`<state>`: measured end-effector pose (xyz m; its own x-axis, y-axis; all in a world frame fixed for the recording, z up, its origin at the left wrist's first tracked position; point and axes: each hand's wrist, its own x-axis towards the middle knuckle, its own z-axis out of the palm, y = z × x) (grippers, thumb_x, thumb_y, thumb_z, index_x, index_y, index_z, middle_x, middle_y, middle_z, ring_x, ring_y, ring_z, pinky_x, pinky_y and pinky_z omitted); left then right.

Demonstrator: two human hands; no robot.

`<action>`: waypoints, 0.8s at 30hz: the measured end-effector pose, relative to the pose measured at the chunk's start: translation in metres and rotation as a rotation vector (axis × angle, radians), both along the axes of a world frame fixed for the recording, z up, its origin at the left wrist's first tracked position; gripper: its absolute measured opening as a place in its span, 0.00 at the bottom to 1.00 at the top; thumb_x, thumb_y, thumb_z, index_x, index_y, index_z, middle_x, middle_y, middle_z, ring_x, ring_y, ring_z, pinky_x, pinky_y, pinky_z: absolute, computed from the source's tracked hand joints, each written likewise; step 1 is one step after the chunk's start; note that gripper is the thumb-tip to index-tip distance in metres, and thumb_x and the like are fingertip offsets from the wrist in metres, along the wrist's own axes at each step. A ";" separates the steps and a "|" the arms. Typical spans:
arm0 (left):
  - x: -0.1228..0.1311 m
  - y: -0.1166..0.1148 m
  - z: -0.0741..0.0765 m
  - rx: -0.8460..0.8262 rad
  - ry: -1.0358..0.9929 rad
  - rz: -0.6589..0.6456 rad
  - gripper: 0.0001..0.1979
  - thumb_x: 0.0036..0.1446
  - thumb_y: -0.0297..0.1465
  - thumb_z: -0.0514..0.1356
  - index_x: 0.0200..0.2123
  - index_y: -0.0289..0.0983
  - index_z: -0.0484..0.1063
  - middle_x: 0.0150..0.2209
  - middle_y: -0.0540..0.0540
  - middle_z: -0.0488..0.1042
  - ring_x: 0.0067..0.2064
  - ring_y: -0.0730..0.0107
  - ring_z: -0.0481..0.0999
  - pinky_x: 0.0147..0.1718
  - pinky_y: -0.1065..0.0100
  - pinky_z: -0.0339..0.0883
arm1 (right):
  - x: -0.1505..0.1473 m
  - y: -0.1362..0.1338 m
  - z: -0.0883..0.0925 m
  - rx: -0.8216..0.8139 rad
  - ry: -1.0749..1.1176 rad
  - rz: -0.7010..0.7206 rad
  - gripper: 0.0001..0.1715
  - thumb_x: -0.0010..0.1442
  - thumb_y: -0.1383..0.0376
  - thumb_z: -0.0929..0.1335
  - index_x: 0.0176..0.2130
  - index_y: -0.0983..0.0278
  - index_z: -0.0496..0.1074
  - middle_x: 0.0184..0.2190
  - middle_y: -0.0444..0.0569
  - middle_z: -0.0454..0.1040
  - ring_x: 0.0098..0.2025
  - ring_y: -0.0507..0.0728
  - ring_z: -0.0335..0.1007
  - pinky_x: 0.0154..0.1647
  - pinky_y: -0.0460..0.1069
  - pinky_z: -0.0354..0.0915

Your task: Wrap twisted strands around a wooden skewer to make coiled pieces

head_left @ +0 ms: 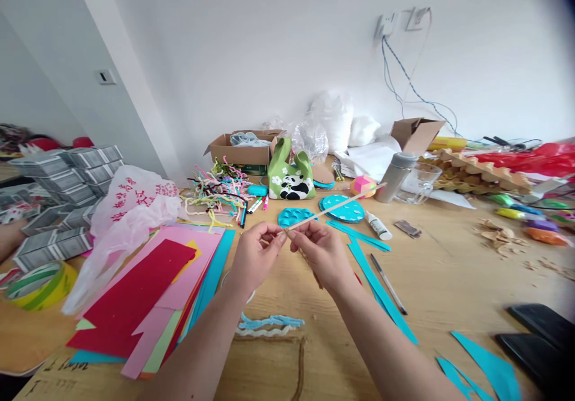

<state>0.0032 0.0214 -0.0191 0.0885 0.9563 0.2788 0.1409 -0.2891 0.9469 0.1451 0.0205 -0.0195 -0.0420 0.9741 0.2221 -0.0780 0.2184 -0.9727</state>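
Both my hands are raised over the middle of the wooden table point(449, 269). My left hand point(256, 254) and my right hand point(321, 251) pinch the near end of a thin wooden stick point(341, 204), fingers closed on it. The stick slants up and to the right, over a round blue clay disc point(344, 209). A blue scalloped clay piece point(294, 216) lies just beyond my fingertips. A second thin stick or tool seems tucked under my right palm, mostly hidden.
Stacked coloured paper sheets point(153, 293) lie at left beside a white plastic bag point(130, 209) and a tape roll point(40, 284). Teal paper strips point(381, 287), a pen point(389, 284), a glue tube point(378, 226), a panda bag point(290, 179), pipe cleaners point(215, 194), a bottle point(395, 176).
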 end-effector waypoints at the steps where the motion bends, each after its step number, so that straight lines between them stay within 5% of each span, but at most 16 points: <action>1: -0.001 0.000 -0.001 0.118 0.091 0.042 0.09 0.53 0.31 0.62 0.38 0.34 0.74 0.32 0.46 0.75 0.29 0.73 0.72 0.28 0.71 0.67 | 0.000 0.000 0.001 -0.022 0.017 0.006 0.14 0.52 0.57 0.72 0.27 0.65 0.71 0.20 0.44 0.70 0.23 0.51 0.63 0.26 0.46 0.58; 5: -0.003 -0.002 -0.003 0.587 0.392 0.176 0.06 0.56 0.26 0.59 0.38 0.36 0.74 0.34 0.45 0.76 0.36 0.69 0.73 0.36 0.67 0.67 | 0.000 -0.001 0.005 -0.072 0.036 0.081 0.14 0.52 0.56 0.72 0.27 0.65 0.70 0.18 0.43 0.69 0.20 0.49 0.59 0.22 0.45 0.53; 9: -0.006 -0.004 -0.003 0.754 0.534 0.226 0.06 0.59 0.25 0.57 0.33 0.35 0.75 0.28 0.46 0.74 0.31 0.70 0.71 0.31 0.68 0.64 | 0.002 -0.002 0.008 -0.100 0.025 0.143 0.15 0.52 0.56 0.71 0.30 0.66 0.72 0.20 0.43 0.70 0.20 0.48 0.58 0.21 0.45 0.52; 16: -0.004 -0.003 -0.006 0.704 0.511 0.262 0.05 0.58 0.25 0.58 0.35 0.34 0.75 0.30 0.45 0.76 0.34 0.69 0.74 0.34 0.69 0.66 | 0.007 -0.001 0.010 -0.029 -0.022 0.177 0.15 0.51 0.57 0.72 0.33 0.66 0.72 0.22 0.43 0.71 0.26 0.51 0.65 0.29 0.46 0.60; 24: -0.003 -0.009 0.005 0.297 0.281 0.082 0.08 0.59 0.30 0.56 0.31 0.35 0.75 0.28 0.48 0.75 0.29 0.73 0.73 0.30 0.72 0.65 | 0.009 -0.006 0.014 0.066 -0.184 0.072 0.12 0.55 0.59 0.70 0.32 0.67 0.73 0.23 0.44 0.70 0.26 0.50 0.62 0.27 0.46 0.59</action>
<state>0.0003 0.0128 -0.0139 0.1270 0.8452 0.5192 0.4161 -0.5205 0.7456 0.1543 0.0149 -0.0054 -0.1563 0.9507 0.2678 0.0817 0.2827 -0.9557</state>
